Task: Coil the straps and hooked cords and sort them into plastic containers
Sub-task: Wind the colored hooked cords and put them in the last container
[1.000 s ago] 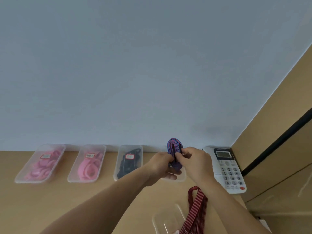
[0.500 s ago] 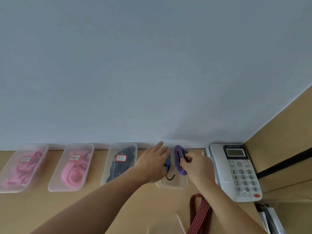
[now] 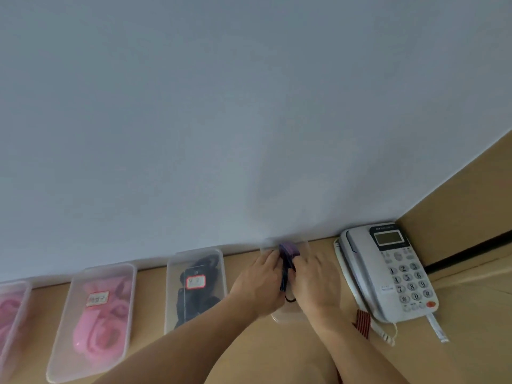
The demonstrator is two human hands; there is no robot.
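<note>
A coiled purple strap [image 3: 288, 251] stands on edge inside a clear plastic container [image 3: 304, 244] against the wall. My right hand [image 3: 315, 284] grips the coil from the right. From the left, my left hand [image 3: 257, 284] presses its fingers against the coil. Between the hands a dark blue cord runs down to a black hook [image 3: 290, 299] in the same container. Both hands hide most of the container's inside. A red striped strap [image 3: 363, 322] lies on the desk beside my right forearm.
Left of the hands a container of black straps [image 3: 177, 314] stands by the wall, then a container of pink straps [image 3: 66, 342], then another pink-filled one [image 3: 16, 322] at the frame edge. A white desk phone [image 3: 388, 275] sits at the right, beside a cardboard wall [image 3: 457, 206].
My right hand has lowered the purple coil deeper into the clear container. My left hand has closed in against its left side. The view has shifted right.
</note>
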